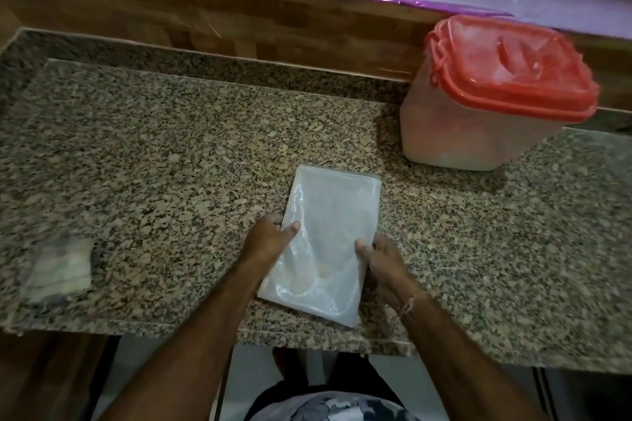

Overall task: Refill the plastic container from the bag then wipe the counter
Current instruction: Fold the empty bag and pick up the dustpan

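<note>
**Both hands on the bag, container shut at the back**

A flat white bag [328,243] lies on the speckled stone tabletop [171,154], close to its near edge, its long side running away from the person and leaning slightly to the right. The bag sits between the two hands.

The left hand [270,237] grips the bag's left edge about halfway along, with the thumb laid on top of the plastic and the fingers curled at the edge. The right hand [379,263] grips the right edge a little nearer the person, thumb pressed on the top surface, the other fingers tucked along the side. A thin thread band [410,304] circles the right wrist.

The plastic container [455,137] stands well apart from the bag, at the back right of the tabletop near the wooden wall [171,0], with its red lid [513,68] on. A folded cloth [58,270] lies at the far left, near the front edge.
</note>
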Tool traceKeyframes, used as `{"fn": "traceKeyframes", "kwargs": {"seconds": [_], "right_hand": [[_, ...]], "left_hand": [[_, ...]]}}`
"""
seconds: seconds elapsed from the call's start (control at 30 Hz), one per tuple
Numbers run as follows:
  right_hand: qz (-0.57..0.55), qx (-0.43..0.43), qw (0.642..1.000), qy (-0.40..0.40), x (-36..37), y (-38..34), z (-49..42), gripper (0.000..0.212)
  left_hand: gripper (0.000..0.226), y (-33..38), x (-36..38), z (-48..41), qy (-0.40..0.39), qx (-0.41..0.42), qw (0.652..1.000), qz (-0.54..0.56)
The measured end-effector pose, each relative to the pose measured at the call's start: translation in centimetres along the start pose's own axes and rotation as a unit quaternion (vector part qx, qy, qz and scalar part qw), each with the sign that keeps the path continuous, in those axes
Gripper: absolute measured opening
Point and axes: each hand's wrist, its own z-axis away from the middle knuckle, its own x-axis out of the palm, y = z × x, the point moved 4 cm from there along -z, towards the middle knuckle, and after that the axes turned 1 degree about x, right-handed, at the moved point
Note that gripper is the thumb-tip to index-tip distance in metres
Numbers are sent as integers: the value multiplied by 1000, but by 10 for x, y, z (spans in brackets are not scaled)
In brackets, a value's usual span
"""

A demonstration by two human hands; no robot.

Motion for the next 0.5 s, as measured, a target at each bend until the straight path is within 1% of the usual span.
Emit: {"fn": "traceKeyframes", "kwargs": {"seconds": [0.1, 0.2, 0.3, 0.37, 0.4, 0.47, 0.5], "right_hand": [[-7, 0, 1000, -18, -3, -1, -5, 18], [-19, 15, 999, -39, -5, -7, -5, 20], [26, 6, 999, -34, -9, -14, -3, 20], [52, 7, 998, -32, -10, -19, -4, 14], [56, 11, 998, -34, -9, -24, -4, 9], [56, 21, 998, -37, -5, -39, -7, 8], [39, 25, 998, -41, -2, -50, -10, 7]], "left_hand": [[37, -2, -3, -2, -59, -45, 991, 111], [53, -7, -5, -1, -70, -72, 987, 122], [46, -8, -9, 3, -68, -71, 986, 134], [50, -10, -12, 3, -54, -61, 988, 130], [45, -6, -15, 6, -43, -49, 990, 122], [24, 9, -25, 8, -14, -9, 994, 112], [17, 19, -31, 8, 3, 13, 993, 116]]}}
